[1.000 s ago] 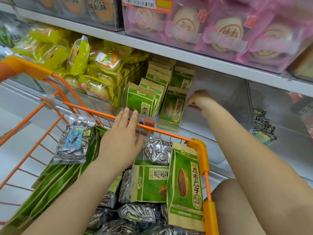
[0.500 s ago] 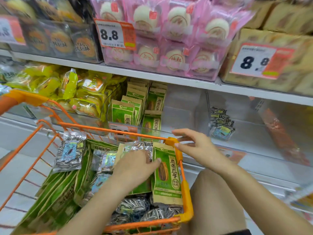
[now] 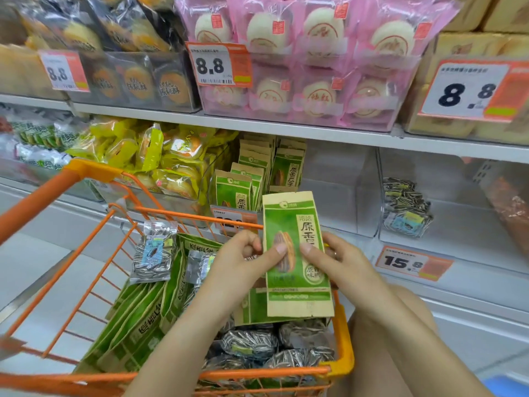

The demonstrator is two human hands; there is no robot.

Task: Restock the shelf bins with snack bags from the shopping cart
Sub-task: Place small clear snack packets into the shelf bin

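Both hands hold one green snack bag (image 3: 296,253) upright above the right front corner of the orange shopping cart (image 3: 340,342). Left hand (image 3: 237,262) and right hand (image 3: 340,262) each have their grip closed on the bag, thumb on its face. More green bags stand in the shelf bin (image 3: 337,193) behind, apparently the same product.

Pink-wrapped round cakes (image 3: 297,61) and orange 8.8 price tags (image 3: 219,65) fill the upper shelf (image 3: 257,127).
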